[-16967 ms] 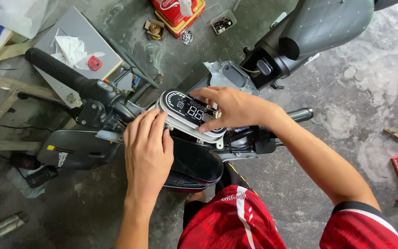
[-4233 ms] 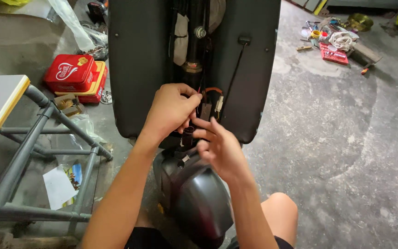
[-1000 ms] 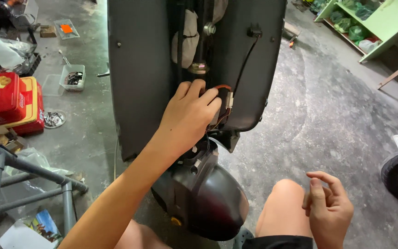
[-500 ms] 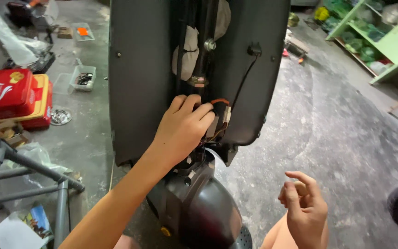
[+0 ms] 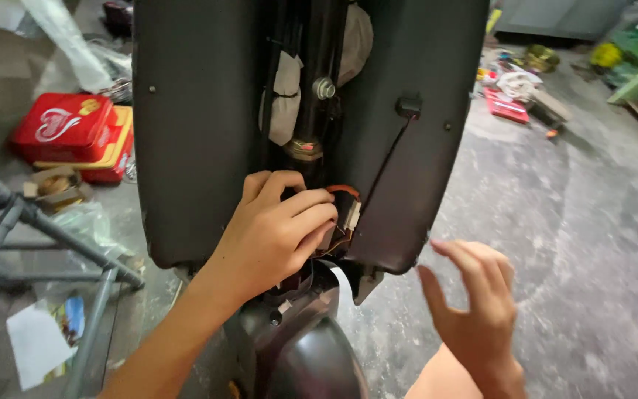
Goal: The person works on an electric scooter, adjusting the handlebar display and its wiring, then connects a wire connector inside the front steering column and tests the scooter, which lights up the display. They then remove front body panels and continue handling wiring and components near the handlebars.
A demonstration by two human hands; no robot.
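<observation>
The left hand (image 5: 275, 233) is curled around a bundle of wires and a connector (image 5: 345, 214) inside the dark scooter panel (image 5: 193, 133) — fingers closed on it. The right hand (image 5: 478, 314) hangs open in the air just beside the panel's lower edge — touching nothing.

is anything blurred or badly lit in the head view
Head view: the right hand is smeared by motion blur, while the left hand at the wire connector stays fairly sharp; the black scooter panel is dark with little detail; the concrete floor is evenly lit, and the far clutter looks soft.
</observation>
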